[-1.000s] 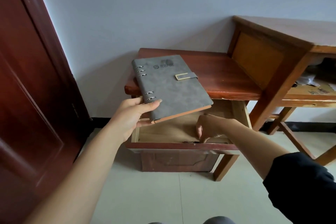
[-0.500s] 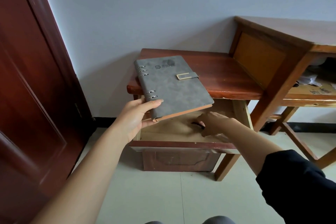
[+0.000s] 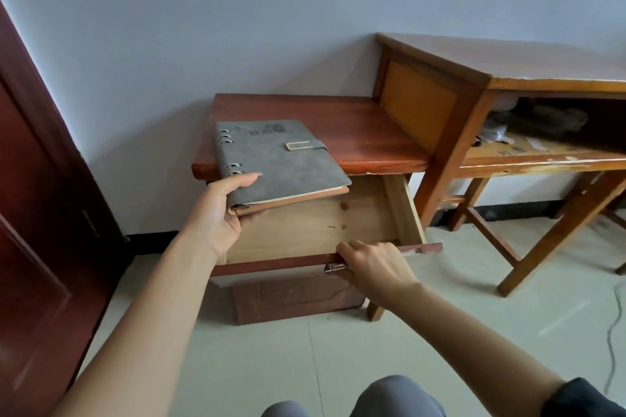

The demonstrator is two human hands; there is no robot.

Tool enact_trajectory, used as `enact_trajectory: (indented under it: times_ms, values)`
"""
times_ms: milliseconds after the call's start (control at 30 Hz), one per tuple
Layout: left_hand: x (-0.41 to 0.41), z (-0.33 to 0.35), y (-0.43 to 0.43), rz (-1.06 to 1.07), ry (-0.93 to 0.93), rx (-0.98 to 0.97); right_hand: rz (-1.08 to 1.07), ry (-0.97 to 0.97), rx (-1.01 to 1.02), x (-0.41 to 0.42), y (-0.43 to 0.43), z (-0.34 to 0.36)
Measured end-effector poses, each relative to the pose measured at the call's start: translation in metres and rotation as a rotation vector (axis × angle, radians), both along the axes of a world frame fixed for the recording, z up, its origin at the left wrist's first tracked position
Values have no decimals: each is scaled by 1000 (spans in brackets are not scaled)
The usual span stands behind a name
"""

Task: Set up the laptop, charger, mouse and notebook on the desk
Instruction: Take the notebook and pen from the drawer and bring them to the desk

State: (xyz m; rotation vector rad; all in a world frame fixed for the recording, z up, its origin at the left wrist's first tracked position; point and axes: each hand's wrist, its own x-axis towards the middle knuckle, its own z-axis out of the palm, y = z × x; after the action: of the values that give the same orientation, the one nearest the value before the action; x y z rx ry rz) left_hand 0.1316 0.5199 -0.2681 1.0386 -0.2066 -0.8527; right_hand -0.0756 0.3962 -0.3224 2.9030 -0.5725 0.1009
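A grey ring-bound notebook with a clasp hangs tilted above the pulled-out drawer of a low reddish cabinet. My left hand grips its near left corner, thumb on the cover. My right hand is closed over the drawer's front edge at the metal handle. The drawer's bare wooden bottom shows nothing in it. The wooden desk stands to the right, its top bare. Laptop, charger and mouse are not visible.
A dark red door stands at the left. The desk's open shelf holds papers and dark clutter. A thin cable runs over the tiled floor at the right. My knees show at the bottom edge.
My right hand came out of the drawer's inside and now grips its front edge at the handle. The notebook stays in my left hand, held about the same.
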Motion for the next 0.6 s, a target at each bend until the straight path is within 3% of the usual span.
enact_trajectory:
  times_ms: [367, 600]
  values:
    - [20, 10, 8, 30, -66, 81, 146, -300, -272, 0, -15, 13]
    - [29, 17, 9, 68, -51, 124, 2, -252, -224, 36, -48, 40]
